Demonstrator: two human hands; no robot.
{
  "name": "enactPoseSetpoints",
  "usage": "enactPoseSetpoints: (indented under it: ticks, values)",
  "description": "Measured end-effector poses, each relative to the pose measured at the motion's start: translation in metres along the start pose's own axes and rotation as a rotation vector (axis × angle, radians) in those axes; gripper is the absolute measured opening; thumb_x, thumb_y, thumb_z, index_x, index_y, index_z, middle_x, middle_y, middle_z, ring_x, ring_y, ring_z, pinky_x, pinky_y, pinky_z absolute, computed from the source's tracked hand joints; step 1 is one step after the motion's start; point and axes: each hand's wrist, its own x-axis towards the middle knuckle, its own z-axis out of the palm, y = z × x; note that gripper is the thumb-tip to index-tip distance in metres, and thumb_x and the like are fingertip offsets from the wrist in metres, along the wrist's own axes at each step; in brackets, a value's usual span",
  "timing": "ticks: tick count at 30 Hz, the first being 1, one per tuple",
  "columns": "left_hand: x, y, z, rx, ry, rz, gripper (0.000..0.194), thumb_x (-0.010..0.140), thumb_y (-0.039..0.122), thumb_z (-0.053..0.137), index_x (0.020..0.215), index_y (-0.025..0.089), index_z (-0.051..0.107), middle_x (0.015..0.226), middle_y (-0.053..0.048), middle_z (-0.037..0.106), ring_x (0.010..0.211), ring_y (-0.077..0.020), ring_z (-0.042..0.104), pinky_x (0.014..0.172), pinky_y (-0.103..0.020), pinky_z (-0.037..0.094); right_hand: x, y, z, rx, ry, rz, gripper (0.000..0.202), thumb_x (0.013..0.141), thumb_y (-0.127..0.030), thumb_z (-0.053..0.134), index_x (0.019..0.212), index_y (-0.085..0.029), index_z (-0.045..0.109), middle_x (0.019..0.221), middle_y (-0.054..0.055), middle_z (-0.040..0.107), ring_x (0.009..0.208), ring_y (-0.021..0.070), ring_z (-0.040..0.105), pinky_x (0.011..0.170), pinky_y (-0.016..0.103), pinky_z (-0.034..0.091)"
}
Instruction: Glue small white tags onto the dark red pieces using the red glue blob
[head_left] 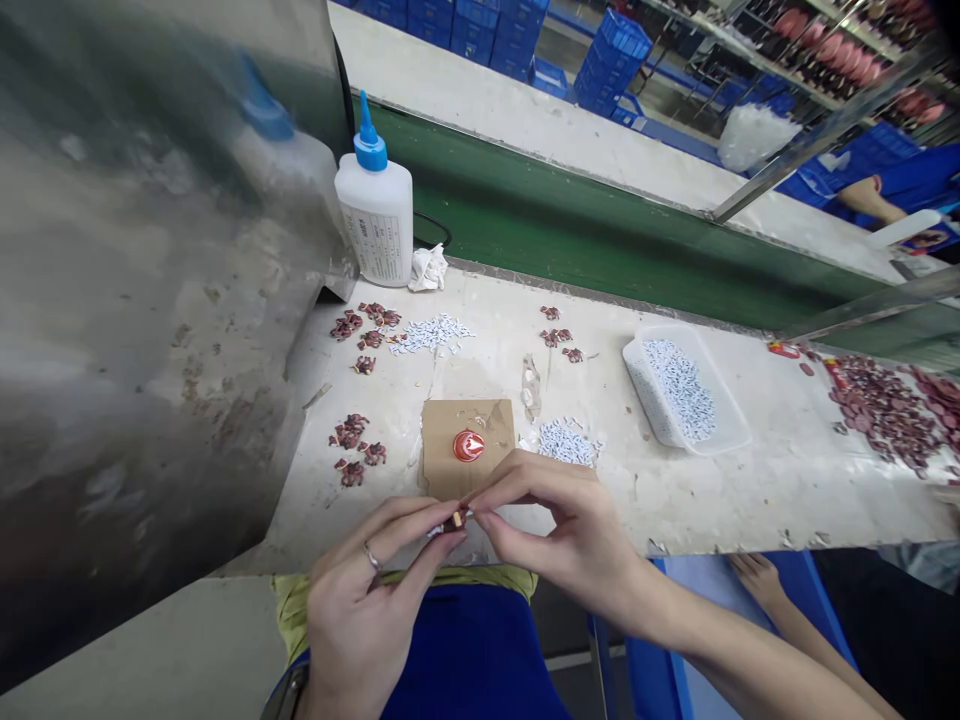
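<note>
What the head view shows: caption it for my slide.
Left hand holding a small dark piece, right hand at its end, near brown cardboard.

A silver ring accompanies blue and yellow-green clothing.

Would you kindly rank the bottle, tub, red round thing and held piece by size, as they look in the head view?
1. Bottle and tub: too alike to rank
2. Red round thing
3. Held piece, going by its visible part
</note>
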Motion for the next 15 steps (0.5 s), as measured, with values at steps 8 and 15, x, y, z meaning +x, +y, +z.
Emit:
enactPoseSetpoints:
  ticks: [8, 15]
  values:
    - [0.0001, 0.0005, 0.0013, -0.005, -0.003, 0.027, 0.025, 0.086, 0.01, 0.075, 0.102, 0.029, 0.074, 0.096, 0.008, 0.075, 0.085, -0.0033, 0.072, 0.084, -0.008, 0.057, -0.003, -0.0014, -0.0021, -0.116, -0.097, -0.08, 0.018, 0.098, -0.015, 0.067, 0.111, -0.025, 0.075, 0.099, 0.004, 0.076, 0.086, 0.0175, 0.073, 0.073, 0.031, 0.061]
    - [0.0049, 0.0032, -0.0006, -0.106, -0.036, 0.04, 0.025, 0.086, 0.006, 0.073, 0.101, 0.026, 0.076, 0.094, 0.005, 0.074, 0.082, -0.0057, 0.072, 0.077, -0.01, 0.06, -0.0071, -0.006, -0.0083, -0.422, -0.177, -0.285, 0.032, 0.105, -0.015, 0.053, 0.131, -0.025, 0.067, 0.101, 0.008, 0.075, 0.082, 0.0199, 0.074, 0.066, 0.031, 0.063]
